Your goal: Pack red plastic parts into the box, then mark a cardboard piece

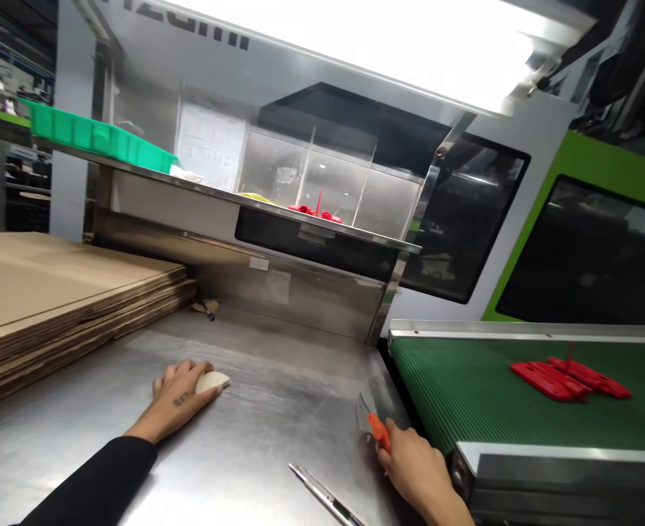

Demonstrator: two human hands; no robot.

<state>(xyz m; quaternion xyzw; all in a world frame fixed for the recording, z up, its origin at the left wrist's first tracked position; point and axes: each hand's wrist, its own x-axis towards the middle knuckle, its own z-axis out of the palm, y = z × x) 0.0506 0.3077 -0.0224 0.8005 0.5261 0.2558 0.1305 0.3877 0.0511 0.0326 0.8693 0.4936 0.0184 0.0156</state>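
The person's left hand [177, 391], in a black sleeve, lies on the brushed stainless-steel table [278, 438] with its fingers curled over one end of a small cream-coloured rounded object [213, 380], grasping it where it rests on the metal; the other end sticks out past the fingertips. What the object is cannot be told. Beyond and to the left of this grip, well apart from it, lies a flat stack of brown cardboard sheets [53, 299]. The right hand [415, 467] is clenched around an orange-handled tool with a thin metal blade [374, 425], the blade pointing up and away from the fist, just above the table's right edge. Just beside this hand, on its left, a slim silver utility knife [322, 497] lies loose on the steel. Right of the fist runs a green ribbed conveyor belt [464, 387], and further along it lie flat red plastic parts [568, 378]. Above and beyond both hands a steel shelf [218, 196] carries a green plastic tray [97, 139] and clear acrylic bins [278, 172] with small red pieces [316, 212] inside.
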